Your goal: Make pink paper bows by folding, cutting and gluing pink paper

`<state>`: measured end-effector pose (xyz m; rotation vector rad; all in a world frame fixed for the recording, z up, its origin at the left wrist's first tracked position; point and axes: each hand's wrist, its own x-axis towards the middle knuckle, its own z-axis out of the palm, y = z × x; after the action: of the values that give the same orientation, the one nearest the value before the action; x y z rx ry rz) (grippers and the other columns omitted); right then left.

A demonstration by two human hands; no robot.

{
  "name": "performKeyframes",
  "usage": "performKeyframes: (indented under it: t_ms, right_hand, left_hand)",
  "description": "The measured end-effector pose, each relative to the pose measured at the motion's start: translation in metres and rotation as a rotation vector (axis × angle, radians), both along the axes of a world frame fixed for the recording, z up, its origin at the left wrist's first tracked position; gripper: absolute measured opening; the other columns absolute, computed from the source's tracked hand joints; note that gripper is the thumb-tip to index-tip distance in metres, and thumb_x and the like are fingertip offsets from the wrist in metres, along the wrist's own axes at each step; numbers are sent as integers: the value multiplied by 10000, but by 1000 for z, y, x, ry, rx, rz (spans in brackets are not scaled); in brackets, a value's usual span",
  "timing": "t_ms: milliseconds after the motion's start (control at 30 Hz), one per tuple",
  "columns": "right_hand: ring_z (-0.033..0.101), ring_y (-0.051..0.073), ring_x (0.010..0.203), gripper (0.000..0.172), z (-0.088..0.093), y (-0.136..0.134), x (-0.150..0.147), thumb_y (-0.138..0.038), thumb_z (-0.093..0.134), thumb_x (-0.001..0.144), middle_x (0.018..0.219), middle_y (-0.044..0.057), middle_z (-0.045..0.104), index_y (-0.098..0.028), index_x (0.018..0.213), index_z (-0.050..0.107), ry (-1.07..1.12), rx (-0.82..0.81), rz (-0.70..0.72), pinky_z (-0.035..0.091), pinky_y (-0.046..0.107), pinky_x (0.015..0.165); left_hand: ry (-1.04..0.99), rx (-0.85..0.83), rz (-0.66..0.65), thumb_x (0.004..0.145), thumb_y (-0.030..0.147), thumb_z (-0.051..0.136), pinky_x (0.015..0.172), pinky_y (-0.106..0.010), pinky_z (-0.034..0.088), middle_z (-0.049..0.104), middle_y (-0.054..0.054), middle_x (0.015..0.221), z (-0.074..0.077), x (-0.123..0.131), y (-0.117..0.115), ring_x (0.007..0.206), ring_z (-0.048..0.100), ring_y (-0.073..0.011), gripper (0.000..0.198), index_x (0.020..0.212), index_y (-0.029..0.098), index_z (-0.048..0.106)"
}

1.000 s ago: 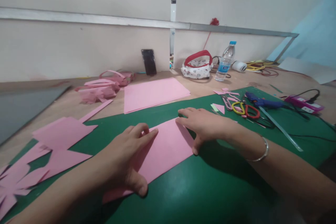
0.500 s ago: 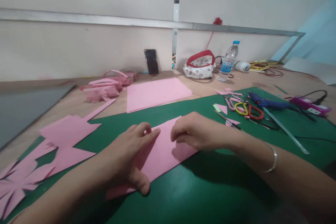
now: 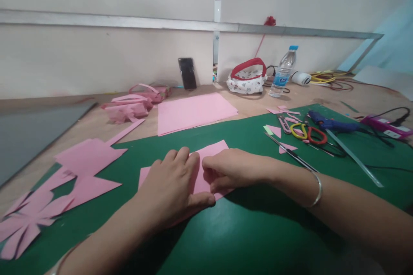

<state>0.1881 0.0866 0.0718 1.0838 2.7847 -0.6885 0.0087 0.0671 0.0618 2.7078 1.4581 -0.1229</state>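
Observation:
A folded-looking sheet of pink paper [image 3: 213, 150] lies on the green mat [image 3: 258, 240], partly hidden beneath both hands. My left hand [image 3: 172, 182] rests flat across its left and middle part, fingers together and thumb stretched out to the right. Against the right half of the paper, my right hand [image 3: 234, 169] has its fingers curled in and pressed down. Whatever may be between those fingertips is hidden. To the left lie a cut pink paper flower [image 3: 30, 219] and other cut pink pieces [image 3: 87, 157]. A stack of pink sheets [image 3: 195, 112] sits behind.
On the right are scissors [image 3: 298, 131] with yellow and red handles, a pen [image 3: 292, 152], paper scraps, a blue glue gun [image 3: 335, 123] and its clear stick. Farther back stand a phone [image 3: 187, 73], a white pouch [image 3: 247, 80] and a water bottle [image 3: 283, 73].
My left hand has slid right and flattened over the paper, close to my right hand. My right hand has shifted slightly left, still curled. The paper's angle has changed a little.

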Motion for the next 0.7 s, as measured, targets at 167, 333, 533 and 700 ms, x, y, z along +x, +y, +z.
performKeyframes:
  t_ms: [167, 333, 533, 700]
  right_hand:
    - [541, 148, 672, 187, -1, 0, 0, -346, 591, 780, 802, 16, 633, -188, 863, 533, -3, -17, -6, 316, 210, 512]
    - [522, 133, 674, 190, 2, -2, 4, -309, 617, 766, 814, 9, 615, -192, 883, 524, 14, -65, -21, 318, 203, 520]
    - [503, 120, 655, 166, 3, -5, 4, -271, 620, 758, 777, 2, 583, -187, 842, 503, 20, -97, -37, 305, 198, 503]
    - [512, 117, 660, 174, 3, -3, 5, -267, 648, 745, 784, 6, 600, -173, 852, 548, 65, -96, -33, 322, 198, 511]
  left_hand:
    - [4, -52, 18, 665, 706, 523, 744, -473, 442, 516, -150, 1172, 1, -9, -1, 988, 487, -337, 786, 1238, 170, 476]
    - [13, -34, 17, 525, 815, 539, 815, -547, 423, 406, -223, 1355, -13, -47, 1, 1108, 448, -426, 1098, 1384, 161, 336]
    - [0, 50, 110, 488, 761, 617, 856, -540, 401, 399, -211, 1310, -30, -117, -13, 1114, 450, -456, 1169, 1438, 243, 176]
    - [36, 87, 158, 626, 554, 658, 878, -480, 407, 399, -126, 1278, -13, -142, -25, 1099, 485, -394, 1029, 1416, 367, 26]
